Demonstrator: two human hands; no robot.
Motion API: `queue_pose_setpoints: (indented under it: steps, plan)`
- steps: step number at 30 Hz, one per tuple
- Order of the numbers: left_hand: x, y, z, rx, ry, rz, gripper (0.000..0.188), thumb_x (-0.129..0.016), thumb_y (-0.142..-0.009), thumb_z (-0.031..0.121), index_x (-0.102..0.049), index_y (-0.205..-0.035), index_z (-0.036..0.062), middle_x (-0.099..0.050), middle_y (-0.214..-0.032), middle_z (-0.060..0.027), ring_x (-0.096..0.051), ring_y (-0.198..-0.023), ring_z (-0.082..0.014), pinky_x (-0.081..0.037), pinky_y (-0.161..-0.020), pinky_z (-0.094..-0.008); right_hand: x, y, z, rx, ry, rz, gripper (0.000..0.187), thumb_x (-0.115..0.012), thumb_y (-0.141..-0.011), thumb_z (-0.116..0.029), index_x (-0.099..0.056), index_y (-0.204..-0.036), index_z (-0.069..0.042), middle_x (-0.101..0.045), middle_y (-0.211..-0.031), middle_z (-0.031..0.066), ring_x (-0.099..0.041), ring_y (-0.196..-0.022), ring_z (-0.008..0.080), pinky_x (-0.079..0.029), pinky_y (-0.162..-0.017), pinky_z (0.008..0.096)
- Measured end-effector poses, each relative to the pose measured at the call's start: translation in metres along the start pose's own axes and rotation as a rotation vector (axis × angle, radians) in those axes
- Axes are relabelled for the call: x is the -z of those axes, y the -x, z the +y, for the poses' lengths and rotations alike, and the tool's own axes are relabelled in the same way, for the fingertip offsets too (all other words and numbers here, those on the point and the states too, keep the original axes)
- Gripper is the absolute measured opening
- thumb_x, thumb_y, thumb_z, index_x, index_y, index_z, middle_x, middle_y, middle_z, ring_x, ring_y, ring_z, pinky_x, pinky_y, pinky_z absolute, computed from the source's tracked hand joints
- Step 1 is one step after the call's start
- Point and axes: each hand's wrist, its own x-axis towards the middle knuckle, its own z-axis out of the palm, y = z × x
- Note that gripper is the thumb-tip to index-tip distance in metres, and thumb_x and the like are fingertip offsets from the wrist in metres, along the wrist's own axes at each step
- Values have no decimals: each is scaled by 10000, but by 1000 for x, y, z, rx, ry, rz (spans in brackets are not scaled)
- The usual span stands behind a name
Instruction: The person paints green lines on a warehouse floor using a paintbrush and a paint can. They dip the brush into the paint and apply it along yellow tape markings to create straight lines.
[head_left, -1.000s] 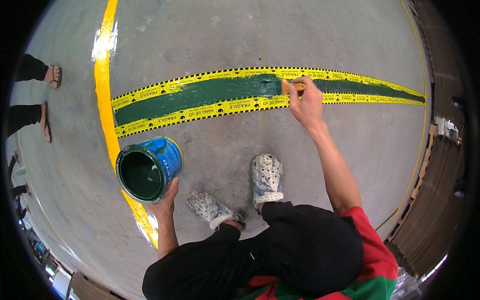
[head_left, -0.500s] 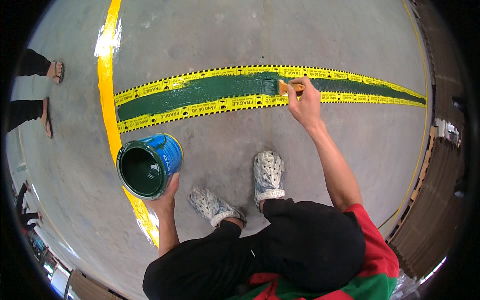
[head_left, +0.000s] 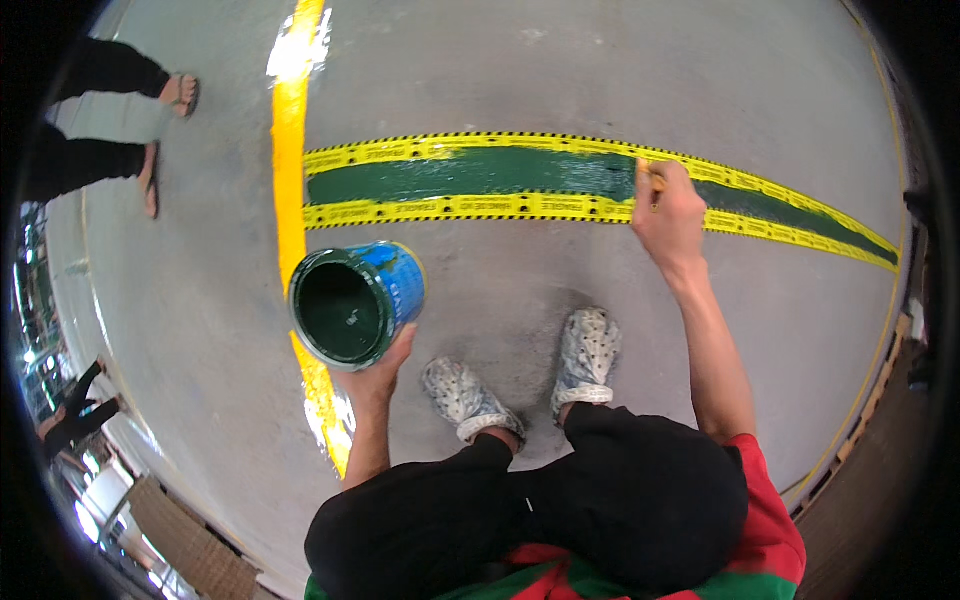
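My left hand (head_left: 382,362) is closed round the underside of a blue paint can (head_left: 402,280). The can is tilted, its open mouth showing dark green paint inside. My right hand (head_left: 672,215) grips a paintbrush (head_left: 655,181) by its orange handle; the fingers hide most of it. The bristles are at the green painted stripe (head_left: 480,174) on the floor. Two strips of yellow printed tape (head_left: 490,208) border that stripe along both long sides. The green surface looks wet and shiny near the brush.
A glossy yellow line (head_left: 289,150) crosses the stripe's left end. Another person's sandalled feet (head_left: 181,94) stand beyond it at the left. My clogs (head_left: 588,350) are on the grey floor (head_left: 480,290) below the tape. Stacked brown material (head_left: 865,480) lines the right edge.
My right hand and the brush have moved right along the green stripe. The whole view has shifted, so the floor and the can appear farther right. My left hand still holds the can.
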Motion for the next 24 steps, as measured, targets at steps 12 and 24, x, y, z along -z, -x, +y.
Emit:
queue_pose_setpoints:
  steps: [12,24]
  plan:
    - [32,14,-4,-18,-38,-25,1170,-989,-571,256,-327,-1519,68,-502,-1436,-117,-501,-1320,-250,-401,-1117,-387,-156,14,-120,-51,-589,-248,181,-721,-933,-198,-657,-909,-30,-719,-783,146,-696,-632,228,-551,-585,369]
    - [-49,-27,7,-333,382,-187,1256,-1013,-544,264,-263,-1525,33,-370,-1540,-180,-396,-1422,-339,-328,-1194,-469,136,-32,-76,-253,-726,-164,125,-642,-982,-92,-641,-1054,10,-719,-998,133,-700,-788,157,-591,-731,305]
